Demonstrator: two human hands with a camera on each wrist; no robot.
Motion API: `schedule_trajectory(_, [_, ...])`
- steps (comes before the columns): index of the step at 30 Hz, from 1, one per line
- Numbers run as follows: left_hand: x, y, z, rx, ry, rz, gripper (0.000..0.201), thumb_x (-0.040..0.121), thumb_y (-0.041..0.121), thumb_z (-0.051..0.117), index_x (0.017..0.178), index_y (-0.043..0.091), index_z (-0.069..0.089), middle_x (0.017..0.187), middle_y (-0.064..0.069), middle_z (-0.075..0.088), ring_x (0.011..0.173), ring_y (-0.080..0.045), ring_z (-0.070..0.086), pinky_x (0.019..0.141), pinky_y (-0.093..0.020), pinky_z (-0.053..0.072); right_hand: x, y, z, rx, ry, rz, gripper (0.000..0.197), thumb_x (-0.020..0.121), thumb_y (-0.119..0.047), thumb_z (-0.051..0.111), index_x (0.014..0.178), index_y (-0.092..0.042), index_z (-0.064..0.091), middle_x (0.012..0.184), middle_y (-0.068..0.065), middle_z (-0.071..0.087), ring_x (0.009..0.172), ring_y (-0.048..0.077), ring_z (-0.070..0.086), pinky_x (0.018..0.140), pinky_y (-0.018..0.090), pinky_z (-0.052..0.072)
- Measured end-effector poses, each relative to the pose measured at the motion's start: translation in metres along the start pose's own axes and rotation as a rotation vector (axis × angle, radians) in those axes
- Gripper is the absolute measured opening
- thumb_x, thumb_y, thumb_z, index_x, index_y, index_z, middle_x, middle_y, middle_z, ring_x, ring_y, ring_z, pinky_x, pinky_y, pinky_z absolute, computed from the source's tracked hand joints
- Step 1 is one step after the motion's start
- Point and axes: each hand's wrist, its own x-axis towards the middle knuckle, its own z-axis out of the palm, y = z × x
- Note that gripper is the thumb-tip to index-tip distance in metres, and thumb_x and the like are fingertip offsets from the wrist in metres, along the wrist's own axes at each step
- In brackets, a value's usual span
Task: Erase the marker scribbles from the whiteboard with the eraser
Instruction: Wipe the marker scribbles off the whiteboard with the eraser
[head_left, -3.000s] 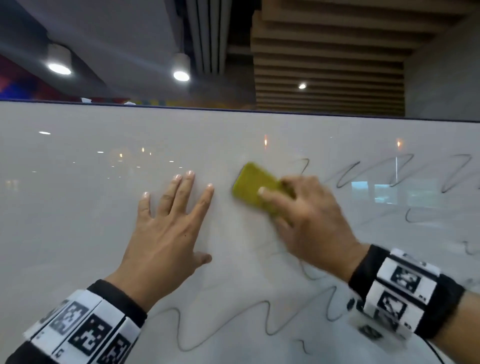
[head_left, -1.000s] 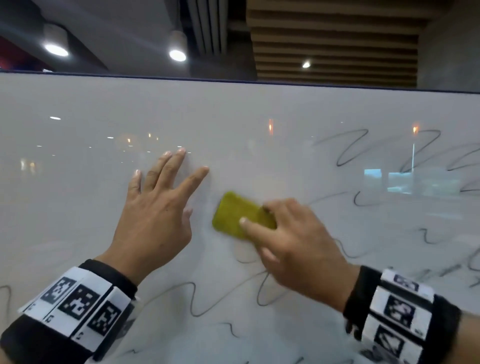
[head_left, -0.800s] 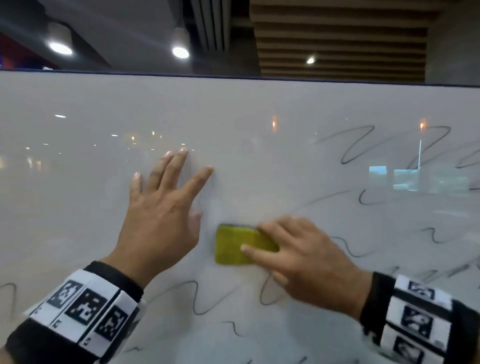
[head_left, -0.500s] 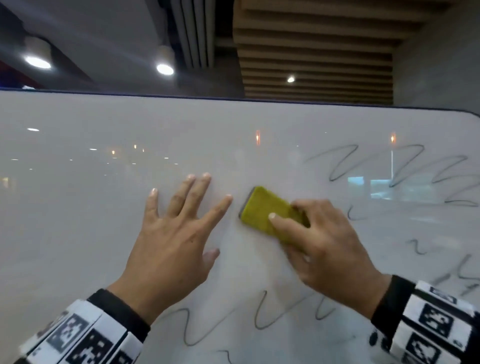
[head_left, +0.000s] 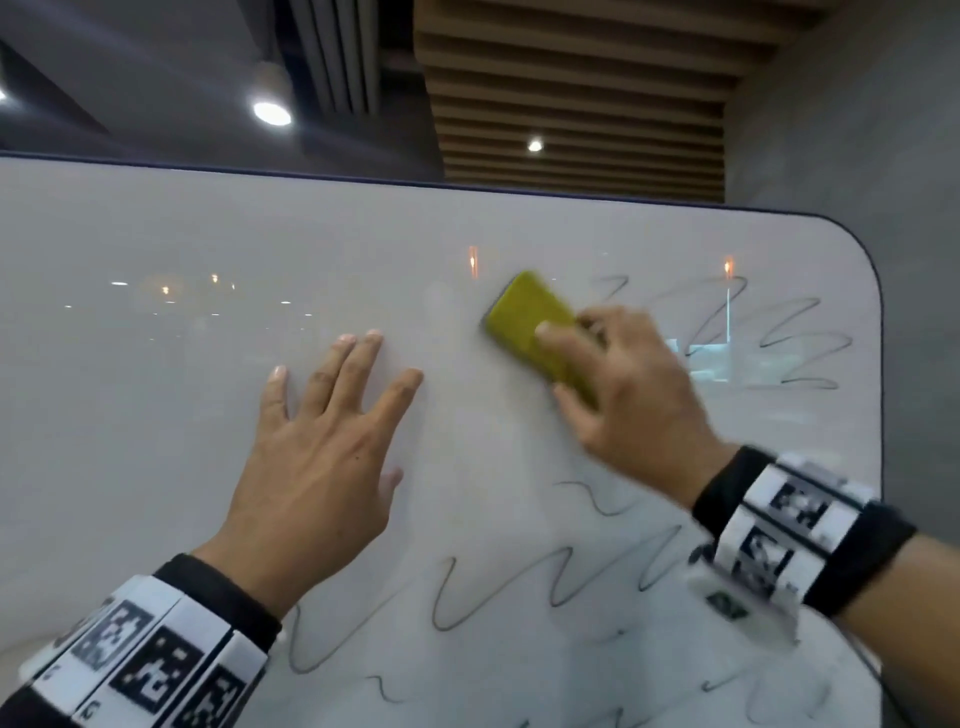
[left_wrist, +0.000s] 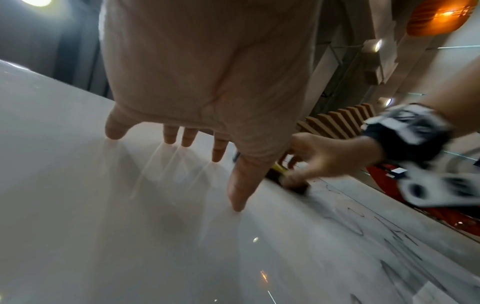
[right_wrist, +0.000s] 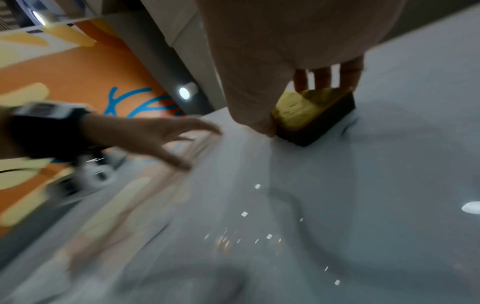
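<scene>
**Eraser in use on board, upper right; scribbles remain**

Handling, as judged: the eraser (head_left: 535, 332) looks light and small enough for one hand. Its yellow top appears soft and dented in the right wrist view, so it probably gives under finger pressure; the dark felt base (right_wrist: 319, 127) looks firmer and is the face that must stay flat on the board (head_left: 156, 415). The glossy board surface should offer little drag, so the block may skid if pressed unevenly. Best hold is across the long sides, thumb on one edge and fingers on the other, clear of the felt.

Present grip: the right hand (head_left: 634, 400) holds the eraser that way, its fingers curled over the yellow top with the thumb on the near edge. The left hand (head_left: 317, 457) grips nothing; its fingers are straight and spread, fingertips touching the board just left of the eraser.

Location: the eraser is pressed against the board's upper right area, tilted, just left of the top scribbles (head_left: 769, 338).

Appearance: a rectangular block with rounded corners, mustard-yellow top, black base layer. More dark wavy lines (head_left: 519, 587) run below both hands. The board left of the left hand shows only reflected lights.
</scene>
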Motion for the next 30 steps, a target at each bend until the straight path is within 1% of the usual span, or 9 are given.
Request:
schedule_trajectory(5, [0.005, 0.011, 0.003, -0.004, -0.005, -0.022, 0.096, 0.056, 0.022, 0.088, 0.141, 0.021, 0.044, 0.154, -0.015, 0.031, 0.143, -0.036, 0.029, 0.101, -0.070, 0.035, -0.047, -0.009, 0.003, -0.032, -0.214, -0.403, 0.038, 0.088, -0.022, 0.065, 0.126, -0.025, 0.060, 0.118, 0.016, 0.061, 0.093, 0.035, 0.056, 0.076, 0.042, 0.049])
schedule_trajectory(7, [0.006, 0.014, 0.003, -0.004, -0.015, -0.012, 0.096, 0.058, 0.022, 0.087, 0.142, 0.022, 0.041, 0.155, -0.014, 0.030, 0.144, -0.034, 0.028, 0.103, -0.069, 0.035, -0.024, 0.025, -0.006, -0.038, -0.147, -0.307, 0.039, 0.088, -0.022, 0.060, 0.127, -0.025, 0.058, 0.118, 0.018, 0.060, 0.094, 0.037, 0.057, 0.080, 0.044, 0.050])
schedule_trajectory(10, [0.009, 0.021, 0.004, -0.017, -0.019, -0.007, 0.091, 0.065, 0.022, 0.083, 0.143, 0.023, 0.037, 0.157, -0.012, 0.027, 0.146, -0.031, 0.025, 0.107, -0.066, 0.032, 0.016, 0.075, -0.025, -0.022, 0.012, 0.065, 0.045, 0.084, -0.023, 0.065, 0.128, -0.025, 0.058, 0.120, 0.018, 0.056, 0.102, 0.041, 0.054, 0.088, 0.049, 0.050])
schedule_trajectory(12, [0.011, 0.026, 0.004, -0.020, -0.013, -0.005, 0.087, 0.068, 0.022, 0.081, 0.143, 0.025, 0.036, 0.159, -0.010, 0.026, 0.147, -0.029, 0.023, 0.108, -0.065, 0.031, 0.014, 0.071, -0.022, -0.032, 0.027, 0.158, 0.048, 0.082, -0.022, 0.070, 0.129, -0.022, 0.059, 0.120, 0.016, 0.055, 0.104, 0.040, 0.052, 0.088, 0.050, 0.050])
schedule_trajectory(19, [0.021, 0.040, 0.006, 0.008, -0.009, 0.017, 0.089, 0.064, 0.025, 0.083, 0.142, 0.026, 0.041, 0.158, -0.010, 0.027, 0.146, -0.031, 0.027, 0.104, -0.067, 0.034, -0.066, 0.004, 0.003, 0.005, -0.167, -0.338, 0.035, 0.089, -0.020, 0.064, 0.124, -0.023, 0.061, 0.114, 0.016, 0.061, 0.089, 0.035, 0.055, 0.072, 0.044, 0.048])
schedule_trajectory(21, [0.022, 0.042, 0.006, 0.024, -0.019, 0.023, 0.089, 0.065, 0.029, 0.081, 0.144, 0.029, 0.040, 0.159, -0.010, 0.026, 0.146, -0.031, 0.026, 0.104, -0.068, 0.033, -0.048, 0.023, -0.003, 0.000, -0.148, -0.306, 0.037, 0.088, -0.022, 0.065, 0.125, -0.023, 0.063, 0.116, 0.017, 0.061, 0.091, 0.036, 0.056, 0.074, 0.044, 0.049])
schedule_trajectory(26, [0.022, 0.042, 0.007, 0.040, -0.015, 0.024, 0.090, 0.065, 0.034, 0.082, 0.144, 0.032, 0.037, 0.159, -0.010, 0.025, 0.146, -0.031, 0.025, 0.104, -0.069, 0.032, -0.009, 0.060, -0.016, 0.003, 0.018, 0.081, 0.049, 0.081, -0.023, 0.071, 0.129, -0.021, 0.061, 0.120, 0.015, 0.056, 0.102, 0.036, 0.052, 0.084, 0.050, 0.052])
schedule_trajectory(28, [0.023, 0.043, 0.008, 0.042, -0.014, 0.017, 0.091, 0.065, 0.035, 0.082, 0.144, 0.033, 0.037, 0.158, -0.011, 0.026, 0.145, -0.032, 0.026, 0.104, -0.069, 0.032, -0.025, 0.042, -0.007, 0.007, 0.030, 0.068, 0.049, 0.080, -0.023, 0.069, 0.128, -0.021, 0.060, 0.117, 0.017, 0.055, 0.098, 0.037, 0.053, 0.082, 0.049, 0.052])
schedule_trajectory(30, [0.024, 0.044, 0.008, 0.050, -0.014, 0.009, 0.092, 0.064, 0.037, 0.083, 0.144, 0.033, 0.038, 0.158, -0.011, 0.026, 0.145, -0.032, 0.027, 0.103, -0.069, 0.033, -0.056, 0.016, 0.005, 0.037, -0.030, -0.080, 0.048, 0.080, -0.020, 0.069, 0.127, -0.021, 0.059, 0.113, 0.018, 0.057, 0.092, 0.037, 0.053, 0.076, 0.046, 0.050])
